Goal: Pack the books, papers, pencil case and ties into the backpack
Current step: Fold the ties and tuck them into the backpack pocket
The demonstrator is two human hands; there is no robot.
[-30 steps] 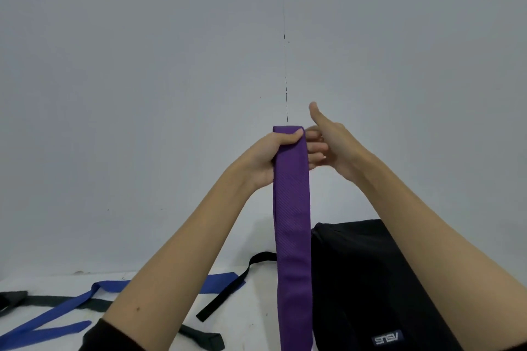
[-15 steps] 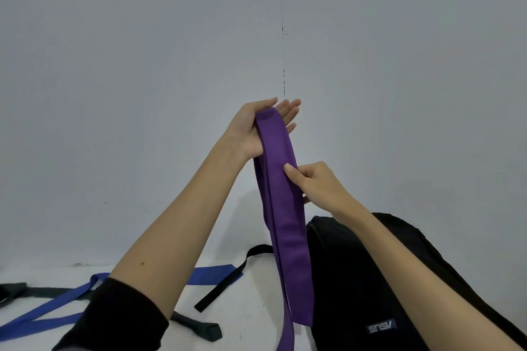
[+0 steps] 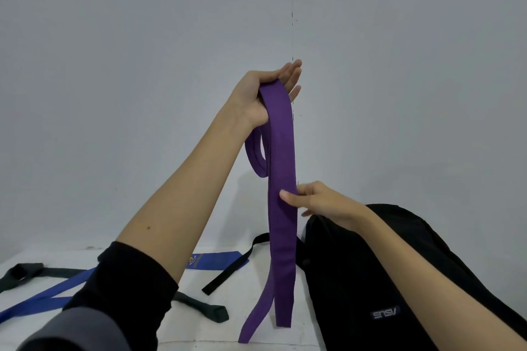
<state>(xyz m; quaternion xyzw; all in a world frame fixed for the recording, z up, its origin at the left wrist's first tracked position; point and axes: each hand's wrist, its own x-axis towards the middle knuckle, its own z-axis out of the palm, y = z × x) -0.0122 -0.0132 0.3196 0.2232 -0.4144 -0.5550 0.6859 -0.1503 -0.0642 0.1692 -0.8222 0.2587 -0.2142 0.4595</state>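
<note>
While draped over left hand [image 3: 258, 97], purple tie [image 3: 281, 168] hangs.

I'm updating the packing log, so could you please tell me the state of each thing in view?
Purple tie: held up, partly looped.
Left hand: holds the tie's top.
Right hand: pinches the tie lower down.
Backpack: on the table.
Blue tie: lying unpacked.
Dark tie: lying unpacked.

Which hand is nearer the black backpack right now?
Right. The right hand pinches the purple tie just above the black backpack's top edge. The left hand holds the tie's top fold, raised well above and to the left of the backpack.
</note>
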